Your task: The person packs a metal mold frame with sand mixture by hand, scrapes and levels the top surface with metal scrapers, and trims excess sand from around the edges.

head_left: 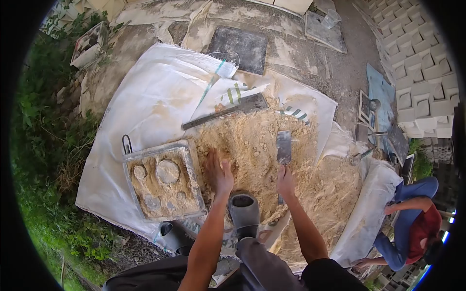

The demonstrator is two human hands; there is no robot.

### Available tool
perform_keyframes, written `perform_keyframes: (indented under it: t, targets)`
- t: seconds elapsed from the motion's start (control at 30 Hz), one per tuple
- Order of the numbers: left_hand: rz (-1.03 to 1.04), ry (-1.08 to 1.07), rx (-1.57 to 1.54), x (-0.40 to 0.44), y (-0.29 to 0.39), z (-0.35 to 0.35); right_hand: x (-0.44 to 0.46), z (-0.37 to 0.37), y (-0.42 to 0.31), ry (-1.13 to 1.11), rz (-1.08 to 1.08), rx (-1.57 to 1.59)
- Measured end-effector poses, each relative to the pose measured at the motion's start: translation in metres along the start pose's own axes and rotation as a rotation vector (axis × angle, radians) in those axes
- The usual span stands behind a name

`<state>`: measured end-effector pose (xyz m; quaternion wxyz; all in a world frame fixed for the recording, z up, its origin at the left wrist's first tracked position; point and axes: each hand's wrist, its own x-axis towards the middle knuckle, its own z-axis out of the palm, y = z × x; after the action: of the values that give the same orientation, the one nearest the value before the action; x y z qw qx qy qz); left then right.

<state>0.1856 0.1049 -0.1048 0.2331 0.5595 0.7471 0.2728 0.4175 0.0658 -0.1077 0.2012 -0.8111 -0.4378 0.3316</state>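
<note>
My left hand (220,175) lies on a heap of tan sand (242,140), its fingers stretched out and holding nothing, just right of a square grey frame (198,182). Packed sand fills that frame, with a large round disc (167,171), a smaller disc (140,172) and other round grey shapes in its surface. My right hand (286,182) is closed around a flat trowel (284,145). The trowel's rectangular grey blade points away from me over the sand, and a bit of its other end shows below my fist. Beyond the heap lies a long, angled dark metal bar (225,111).
A white woven sheet (141,104) lies under the frame and sand. Dark boots (244,211) stand close to my hands. Another person (412,223) crouches at right beside a rolled sheet edge (371,208). A dark board (238,48) lies behind; pale blocks (422,63) are stacked at right.
</note>
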Motion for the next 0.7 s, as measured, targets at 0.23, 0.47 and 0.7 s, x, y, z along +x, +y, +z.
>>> perform_keyframes:
  t: [0.23, 0.47, 0.7]
  targets:
    - [-0.018, 0.014, -0.473, 0.002, 0.022, 0.037, -0.052, 0.035, -0.047, -0.185, -0.155, 0.001]
    - [-0.392, 0.182, -0.91, 0.002, 0.028, 0.044, -0.047, 0.026, -0.097, -0.519, 0.06, 0.187]
    - [-0.365, 0.358, -1.078, 0.006, 0.091, -0.022, -0.065, -0.02, -0.143, -0.527, -0.024, 0.223]
